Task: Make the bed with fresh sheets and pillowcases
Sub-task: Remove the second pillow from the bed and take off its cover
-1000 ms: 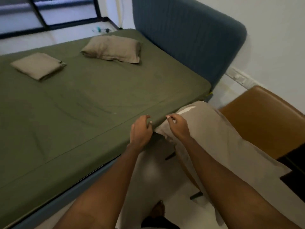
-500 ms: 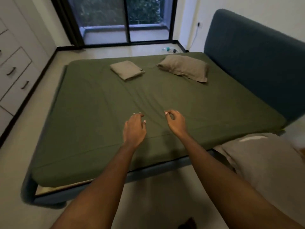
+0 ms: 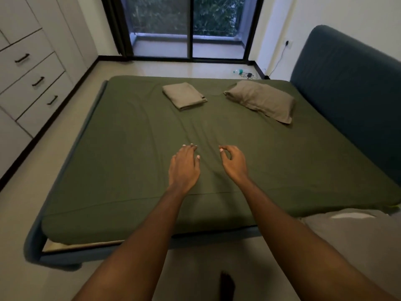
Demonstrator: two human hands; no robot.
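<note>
An olive green sheet [image 3: 134, 153] covers the whole mattress, with light wrinkles in the middle. A folded beige cloth [image 3: 184, 95] lies near the far edge. To its right, by the headboard, lies a beige pillow [image 3: 261, 100]. A second beige pillow [image 3: 355, 240] sits off the bed at the lower right. My left hand [image 3: 184, 166] hovers palm down over the sheet with fingers relaxed, holding nothing. My right hand [image 3: 233, 162] is beside it, fingers loosely curled and empty.
A dark blue padded headboard [image 3: 351, 101] stands on the right. White drawers [image 3: 32, 83] line the left wall. A glass sliding door [image 3: 191, 27] is at the far end, with a bottle and charger [image 3: 243, 73] on the floor near it.
Both hands let go of the pillow by the chair and moved left over the middle of the sheet. The view swung left and up, now taking in the whole bed.
</note>
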